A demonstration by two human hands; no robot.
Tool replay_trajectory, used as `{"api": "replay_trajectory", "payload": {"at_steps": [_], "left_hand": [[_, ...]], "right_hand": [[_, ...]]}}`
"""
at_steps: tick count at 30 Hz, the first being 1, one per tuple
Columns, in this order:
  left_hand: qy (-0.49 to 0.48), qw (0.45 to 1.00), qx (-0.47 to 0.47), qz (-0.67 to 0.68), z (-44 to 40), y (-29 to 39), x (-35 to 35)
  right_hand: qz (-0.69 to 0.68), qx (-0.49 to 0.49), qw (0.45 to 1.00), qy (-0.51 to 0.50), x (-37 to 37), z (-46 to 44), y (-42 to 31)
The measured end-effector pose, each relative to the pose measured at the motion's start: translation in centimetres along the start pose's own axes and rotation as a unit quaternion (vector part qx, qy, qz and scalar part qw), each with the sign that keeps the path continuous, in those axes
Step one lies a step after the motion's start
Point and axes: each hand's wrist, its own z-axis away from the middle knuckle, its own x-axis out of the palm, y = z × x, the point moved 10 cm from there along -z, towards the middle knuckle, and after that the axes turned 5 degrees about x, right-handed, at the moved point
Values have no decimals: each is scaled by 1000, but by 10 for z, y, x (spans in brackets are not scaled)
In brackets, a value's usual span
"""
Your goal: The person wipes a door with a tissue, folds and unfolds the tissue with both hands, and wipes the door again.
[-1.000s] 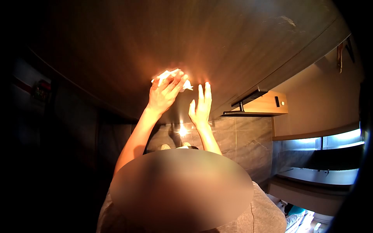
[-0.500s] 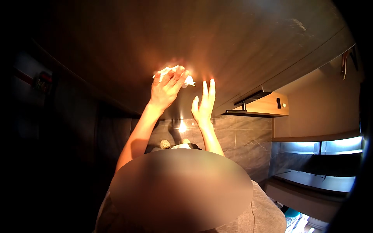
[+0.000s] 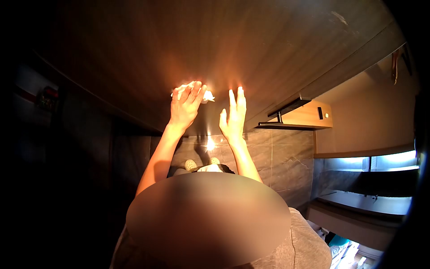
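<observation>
My left hand (image 3: 182, 111) presses a crumpled white tissue (image 3: 208, 97) against a dark wood-grain door panel (image 3: 268, 49). Its fingers lie over the tissue, which shows around the fingertips and at the right side. To the right, my right hand (image 3: 234, 120) is open and holds nothing, fingers stretched upward with the tips at the panel. Bright, warm light falls on both hands and reflects off the surface.
A black door handle (image 3: 289, 107) projects at the right, near a light wooden surface (image 3: 302, 117). Grey tiles (image 3: 286, 154) cover the floor below, where my shoes (image 3: 191, 165) show. Lit shelves (image 3: 367, 204) stand at the far right.
My left hand and the tissue have slid slightly left and down on the panel. My right hand remains nearly in place, its fingertips a little higher and further left.
</observation>
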Motion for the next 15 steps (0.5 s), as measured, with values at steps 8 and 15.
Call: {"api": "replay_trajectory", "payload": {"at_steps": [8, 15], "left_hand": [[94, 995, -6, 31, -16, -21, -20], [-22, 1000, -7, 8, -6, -20, -14]], "right_hand": [[-13, 2, 1000, -2, 0, 1, -3], [-9, 2, 1000, -21, -5, 0, -3]]}}
